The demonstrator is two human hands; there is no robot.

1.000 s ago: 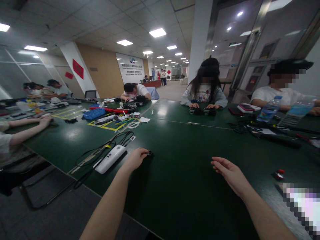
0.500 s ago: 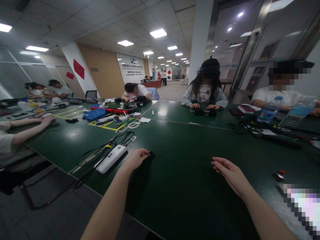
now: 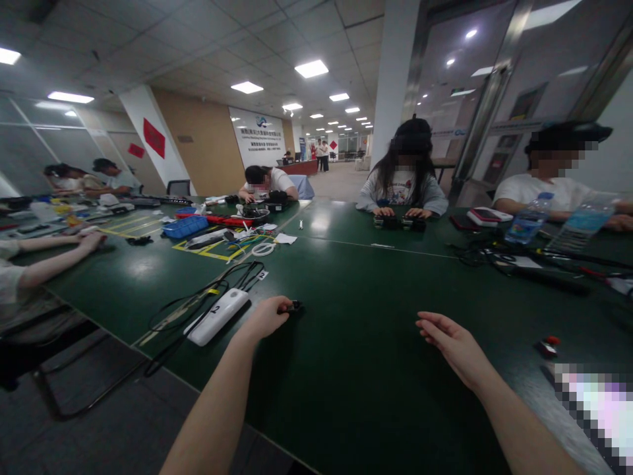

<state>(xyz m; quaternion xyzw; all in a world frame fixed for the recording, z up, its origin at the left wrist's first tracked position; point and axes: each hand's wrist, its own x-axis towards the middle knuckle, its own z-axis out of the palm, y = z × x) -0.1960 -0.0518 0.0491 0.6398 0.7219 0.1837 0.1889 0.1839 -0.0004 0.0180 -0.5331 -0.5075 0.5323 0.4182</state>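
Note:
My left hand [image 3: 268, 317] is low over the green table [image 3: 336, 369], its thumb and forefinger pinched on a small black object [image 3: 297, 306]. What kind of object this is, I cannot make out; the fingers cover part of it. My right hand [image 3: 452, 343] hovers further right with its palm turned inward. Its fingers are loosely stretched out, and nothing shows in them. To the left of my left hand lies a white power bank-like block [image 3: 217, 318] marked 2, with black cables [image 3: 198, 302] beside it.
A small red-and-black item [image 3: 548, 346] and a blurred-out bright screen [image 3: 593, 409] are at the right. Water bottles [image 3: 529, 219] stand behind them. A blue basket [image 3: 185, 227] and loose wires lie at the left. People sit around the table, one opposite with hands on black devices [image 3: 387, 221].
The view has shifted slightly, so the scene sits a little further left. Both hands have stayed almost still, and the left keeps its pinch on the small black object.

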